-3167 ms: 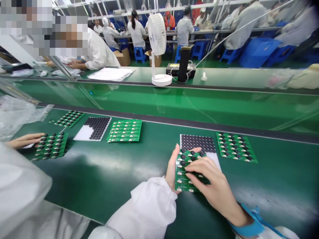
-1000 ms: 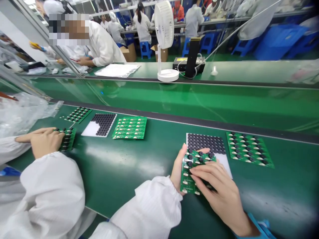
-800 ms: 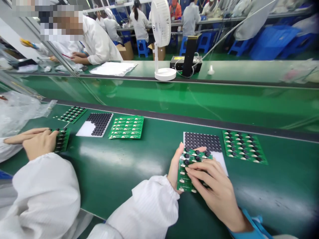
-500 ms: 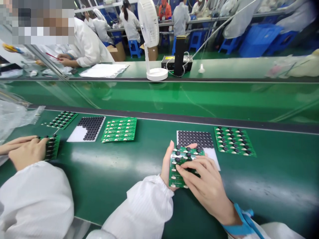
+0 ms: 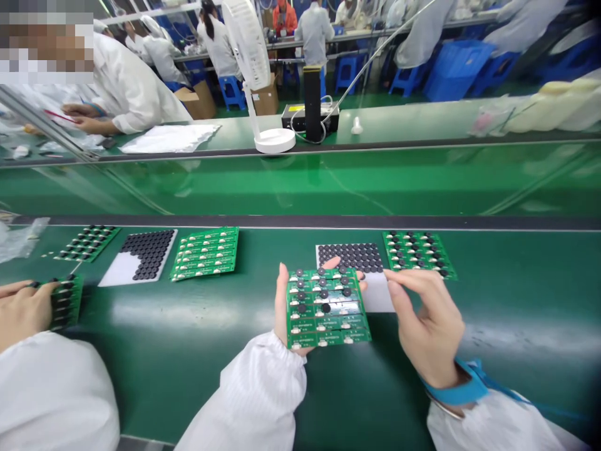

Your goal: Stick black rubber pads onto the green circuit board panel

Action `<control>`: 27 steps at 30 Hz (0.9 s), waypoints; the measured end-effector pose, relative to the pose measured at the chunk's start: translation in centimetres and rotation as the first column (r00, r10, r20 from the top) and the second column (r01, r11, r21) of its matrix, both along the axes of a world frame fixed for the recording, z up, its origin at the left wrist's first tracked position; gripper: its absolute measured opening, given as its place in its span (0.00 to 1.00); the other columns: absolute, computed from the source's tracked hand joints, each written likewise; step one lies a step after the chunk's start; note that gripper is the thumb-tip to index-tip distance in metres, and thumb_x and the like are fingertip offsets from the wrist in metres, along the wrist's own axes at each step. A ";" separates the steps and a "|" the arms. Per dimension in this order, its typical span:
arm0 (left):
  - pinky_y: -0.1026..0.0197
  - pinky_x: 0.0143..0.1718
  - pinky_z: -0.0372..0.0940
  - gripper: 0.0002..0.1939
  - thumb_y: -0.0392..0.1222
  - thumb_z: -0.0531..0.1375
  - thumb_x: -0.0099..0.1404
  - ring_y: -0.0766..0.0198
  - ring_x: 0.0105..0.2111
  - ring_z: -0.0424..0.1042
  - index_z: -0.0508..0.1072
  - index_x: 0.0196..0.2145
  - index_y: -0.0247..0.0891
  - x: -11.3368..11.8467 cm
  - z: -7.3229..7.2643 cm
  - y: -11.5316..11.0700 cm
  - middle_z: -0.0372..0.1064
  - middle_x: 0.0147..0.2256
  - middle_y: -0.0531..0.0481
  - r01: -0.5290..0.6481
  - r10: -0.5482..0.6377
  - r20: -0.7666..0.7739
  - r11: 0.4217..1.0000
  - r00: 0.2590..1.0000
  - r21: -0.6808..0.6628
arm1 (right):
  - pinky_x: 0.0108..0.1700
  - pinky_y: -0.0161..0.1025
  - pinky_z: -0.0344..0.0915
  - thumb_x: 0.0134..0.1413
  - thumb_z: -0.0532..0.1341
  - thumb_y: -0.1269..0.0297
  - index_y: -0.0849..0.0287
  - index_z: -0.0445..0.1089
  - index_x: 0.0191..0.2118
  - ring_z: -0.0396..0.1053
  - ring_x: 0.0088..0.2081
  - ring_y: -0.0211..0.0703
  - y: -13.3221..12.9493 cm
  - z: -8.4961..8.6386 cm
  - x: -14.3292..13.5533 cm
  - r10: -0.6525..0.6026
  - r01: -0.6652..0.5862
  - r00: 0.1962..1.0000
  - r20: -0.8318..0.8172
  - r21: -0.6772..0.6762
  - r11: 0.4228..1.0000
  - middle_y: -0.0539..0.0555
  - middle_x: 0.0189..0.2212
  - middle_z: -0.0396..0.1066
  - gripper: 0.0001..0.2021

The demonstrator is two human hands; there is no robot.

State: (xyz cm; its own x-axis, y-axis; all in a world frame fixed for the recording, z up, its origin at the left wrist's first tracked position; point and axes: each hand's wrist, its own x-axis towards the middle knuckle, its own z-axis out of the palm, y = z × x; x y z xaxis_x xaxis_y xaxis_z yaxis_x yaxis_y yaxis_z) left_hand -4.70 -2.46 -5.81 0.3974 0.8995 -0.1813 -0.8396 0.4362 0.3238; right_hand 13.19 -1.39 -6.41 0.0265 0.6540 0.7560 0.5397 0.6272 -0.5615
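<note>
My left hand holds a green circuit board panel from underneath, a little above the green bench. Several round black pads sit on the panel's upper rows. My right hand hovers just right of the panel, fingers curled and pointing toward a white sheet of black pads; whether it pinches a pad I cannot tell. A second green panel covered in black pads lies to the right of that sheet.
A co-worker's hand at the left presses on another panel. Further panels and a pad sheet lie on the bench. Beyond runs a green conveyor belt, with a white fan and black device behind.
My right hand has lifted off the panel and moved right toward the pad sheet, uncovering the board. The view has shifted to the right.
</note>
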 end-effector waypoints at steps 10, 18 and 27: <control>0.36 0.56 0.58 0.41 0.71 0.41 0.65 0.32 0.59 0.59 0.72 0.56 0.38 0.0 0.4 0.0 0.72 0.52 0.43 -0.032 0.029 -0.082 0.999 0.996 -0.034 | 0.46 0.48 0.68 0.55 0.62 0.73 0.54 0.74 0.43 0.67 0.45 0.46 -1.5 0.0 -1.9 0.276 -0.283 0.907 0.319 -0.025 0.959 0.55 0.41 0.73 0.11; 0.37 0.52 0.62 0.41 0.69 0.39 0.66 0.31 0.60 0.56 0.72 0.56 0.36 0.5 0.8 -0.2 0.71 0.52 0.45 -0.054 0.036 -0.170 0.993 0.985 -0.104 | 0.47 0.49 0.67 0.54 0.65 0.73 0.56 0.72 0.44 0.66 0.44 0.46 -1.5 -0.7 -2.2 0.226 -0.240 0.912 0.344 -0.001 0.971 0.55 0.38 0.73 0.12; 0.39 0.57 0.58 0.37 0.62 0.38 0.70 0.35 0.60 0.58 0.73 0.54 0.35 0.9 0.7 -0.8 0.73 0.50 0.44 -0.058 0.053 -0.153 0.998 0.987 -0.030 | 0.47 0.49 0.65 0.52 0.66 0.75 0.56 0.71 0.41 0.67 0.45 0.47 -1.5 -1.0 -2.1 0.257 -0.263 0.912 0.318 -0.026 0.964 0.54 0.38 0.72 0.11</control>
